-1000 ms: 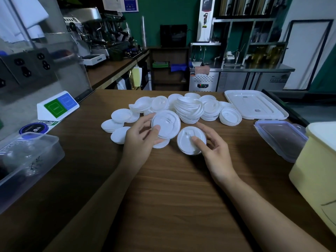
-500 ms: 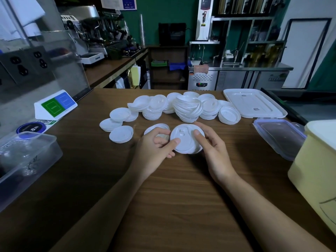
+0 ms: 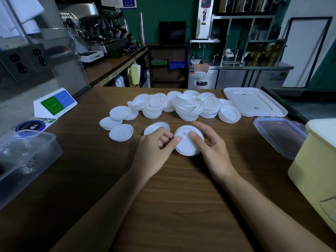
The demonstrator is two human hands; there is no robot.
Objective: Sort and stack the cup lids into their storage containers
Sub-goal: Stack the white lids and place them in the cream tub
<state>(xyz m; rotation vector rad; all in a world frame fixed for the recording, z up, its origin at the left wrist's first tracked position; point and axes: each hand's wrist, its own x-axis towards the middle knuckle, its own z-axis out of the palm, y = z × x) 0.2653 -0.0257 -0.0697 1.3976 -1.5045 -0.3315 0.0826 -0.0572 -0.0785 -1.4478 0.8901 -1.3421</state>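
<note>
cup lids lay all across the wooden counter (image 3: pixel 163 197), and by the look of it none were in a container yet. at far left a clear storage box (image 3: pixel 27 155) sat well apart from the work. next came a few loose lids (image 3: pixel 121 132) in low flat piles, then a single lid (image 3: pixel 157 126) partly hidden by the left hand (image 3: pixel 154 151). that hand's fingers were curled and its thumb pressed on the left rim of the small stack (image 3: pixel 188 144), which rested on the counter between both hands. the right hand (image 3: pixel 213 153) gripped the same stack, thumb on top and fingers wrapped round the far edge. behind them the main heap (image 3: pixel 188 108) stood leaning and unevenly nested. further right lay a white tray lid (image 3: pixel 254 102), a clear snap lid (image 3: pixel 278 137) and a yellow bin (image 3: pixel 316 170).

risks, as i judged them: the lids looked thin and slick, so an off-centre squeeze could make the top one skate off, or seat crooked and jam. a different lid type mixed in would not nest. a careless reach back could knock the leaning heap, which touched its neighbours, and spill it.
</note>
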